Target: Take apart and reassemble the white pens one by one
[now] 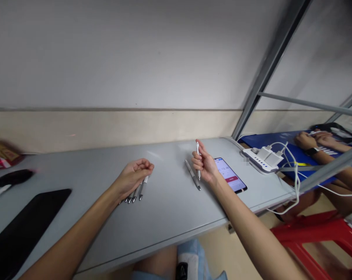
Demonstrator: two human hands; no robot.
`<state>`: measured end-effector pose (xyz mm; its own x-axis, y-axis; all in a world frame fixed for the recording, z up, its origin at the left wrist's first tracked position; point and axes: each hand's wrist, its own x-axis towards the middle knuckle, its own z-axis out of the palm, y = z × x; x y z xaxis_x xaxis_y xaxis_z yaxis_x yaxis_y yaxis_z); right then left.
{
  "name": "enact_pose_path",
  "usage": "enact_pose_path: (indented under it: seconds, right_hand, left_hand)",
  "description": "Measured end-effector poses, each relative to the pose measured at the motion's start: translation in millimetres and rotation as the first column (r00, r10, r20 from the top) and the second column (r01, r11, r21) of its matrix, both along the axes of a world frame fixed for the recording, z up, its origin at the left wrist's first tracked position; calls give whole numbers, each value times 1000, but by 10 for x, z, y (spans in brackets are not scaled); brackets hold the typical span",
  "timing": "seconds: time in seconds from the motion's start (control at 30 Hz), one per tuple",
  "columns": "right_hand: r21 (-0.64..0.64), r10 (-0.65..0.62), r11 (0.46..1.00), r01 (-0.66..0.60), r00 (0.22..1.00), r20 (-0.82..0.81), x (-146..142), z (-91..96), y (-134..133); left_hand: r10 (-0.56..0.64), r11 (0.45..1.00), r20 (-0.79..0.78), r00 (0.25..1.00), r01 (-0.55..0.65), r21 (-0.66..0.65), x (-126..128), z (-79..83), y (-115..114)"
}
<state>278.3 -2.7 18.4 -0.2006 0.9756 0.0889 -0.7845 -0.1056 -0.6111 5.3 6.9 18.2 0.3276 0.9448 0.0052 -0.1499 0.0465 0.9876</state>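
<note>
My left hand (134, 175) rests on the grey table (164, 217), fingers curled around a bundle of several white pens (136, 192) whose grey tips stick out toward me. My right hand (204, 163) is raised a little off the table and closed on one white pen (198, 161), held upright with its tip down. Another pen (192, 175) lies flat on the table just left of that hand. A smartphone (230, 175) with a lit screen lies just right of it.
A white power strip (261, 159) with chargers and trailing cables sits at the table's right end. A black pad (21, 229) and a dark mouse (12, 177) are at the left. Another person's hands (312, 140) rest on a blue surface beyond a metal frame. A red stool (318, 237) stands lower right.
</note>
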Motion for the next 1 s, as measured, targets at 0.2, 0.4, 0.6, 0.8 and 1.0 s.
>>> enact_pose_path:
  seconds: [0.2,0.4,0.6,0.8,1.0]
  right_hand:
    - [-7,3,1000,-3,1000,17,4,-6,5]
    - [2,4,1000,-4,1000,-4,9,-20,14]
    - [-13,-6,1000,6,1000,2,8,-16,9]
    - [2,0,1000,0,1000,13,10,-20,9]
    - [12,0,1000,0,999,39,10,-28,13]
  left_hand:
    - [24,999,-14,1000,-24,24,-20,-76,56]
    - [31,995,14,999,-33,89,-49,-140,109]
    - [0,996,14,1000,-1,86,-42,-105,74]
    - [23,999,55,998,-25,34,-44,-111,93]
    - [82,996,47,995,-81,-23,-24,-93,102]
